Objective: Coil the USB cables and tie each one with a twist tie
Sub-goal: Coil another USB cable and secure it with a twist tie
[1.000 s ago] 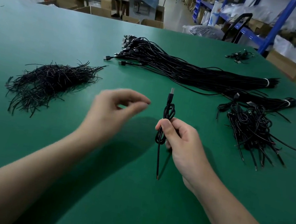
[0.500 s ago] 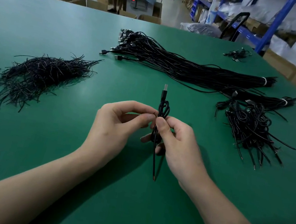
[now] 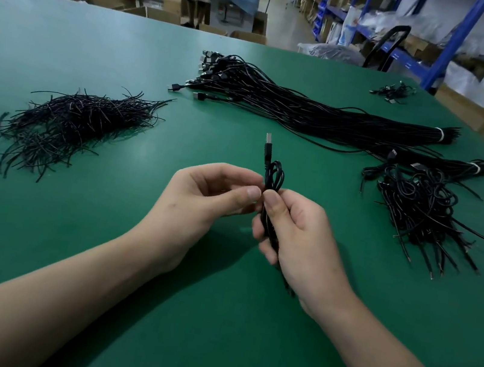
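The right hand [image 3: 298,240] is gripping a coiled black cable [image 3: 274,177] upright, its fingers curling round the lower half of the coil and its thumb pressing on the front. The left hand [image 3: 200,199] is meeting it from the side, fingers curled, with thumb and forefinger pinching the cable just beside the right thumb. Whether anything thin is lying between those fingertips is too small to tell. The coil's top loops are sticking up above both thumbs, and the plug [image 3: 268,143] is pointing straight up beyond them. The cable's lower end is disappearing behind the right palm. Both hands are being held over the green table [image 3: 39,214].

To the left, well apart from the hands, a loose pile of ties [image 3: 75,125] is lying on the table. To the right a heap [image 3: 420,211] of coiled cables is lying, its loose ends fanning toward the near side. Behind the hands a long bundle [image 3: 309,111] of straight cables is stretching across the table, with plugs at its left end and a white band near its right end. A smaller bundle [image 3: 465,166], also banded, is lying between that one and the heap. Beyond the table, blue shelving [image 3: 447,41] is standing at the right, and cardboard boxes [image 3: 156,14] are sitting on the floor.
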`<state>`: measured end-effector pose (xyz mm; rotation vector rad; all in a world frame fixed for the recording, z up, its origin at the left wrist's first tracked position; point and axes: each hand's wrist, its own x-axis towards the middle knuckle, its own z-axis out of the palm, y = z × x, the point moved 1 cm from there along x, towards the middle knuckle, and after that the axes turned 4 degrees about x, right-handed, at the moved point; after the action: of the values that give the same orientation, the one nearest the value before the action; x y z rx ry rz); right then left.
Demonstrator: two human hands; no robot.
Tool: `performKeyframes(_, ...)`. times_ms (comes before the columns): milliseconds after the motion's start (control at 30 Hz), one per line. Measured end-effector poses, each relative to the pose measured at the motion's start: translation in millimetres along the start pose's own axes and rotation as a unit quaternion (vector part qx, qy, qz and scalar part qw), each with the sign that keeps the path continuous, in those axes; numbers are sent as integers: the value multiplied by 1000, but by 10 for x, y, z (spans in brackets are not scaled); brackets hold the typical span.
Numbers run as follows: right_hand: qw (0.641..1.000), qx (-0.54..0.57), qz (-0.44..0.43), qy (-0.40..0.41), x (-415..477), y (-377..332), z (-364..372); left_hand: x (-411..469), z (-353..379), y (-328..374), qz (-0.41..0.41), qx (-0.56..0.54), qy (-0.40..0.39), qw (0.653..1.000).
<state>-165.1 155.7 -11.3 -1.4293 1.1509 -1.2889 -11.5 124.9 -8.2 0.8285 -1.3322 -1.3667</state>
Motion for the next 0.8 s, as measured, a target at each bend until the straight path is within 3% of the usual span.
performKeyframes(133,999,41,4,-19,-16,-38,28,15,-34,-11,-32,-52,-2,998)
performKeyframes(267,999,4,23,-31,-25,-51,24,17,-56,-13,-40,-56,4,998)
performKeyframes(633,991,-72,76,-86,-51,-102,19,-2,-45,33,10,-11,-22,1000)
performKeyframes(800,992,7,82,-91,-48,-63,-2,-18,-32,41,27,8,-19,999)
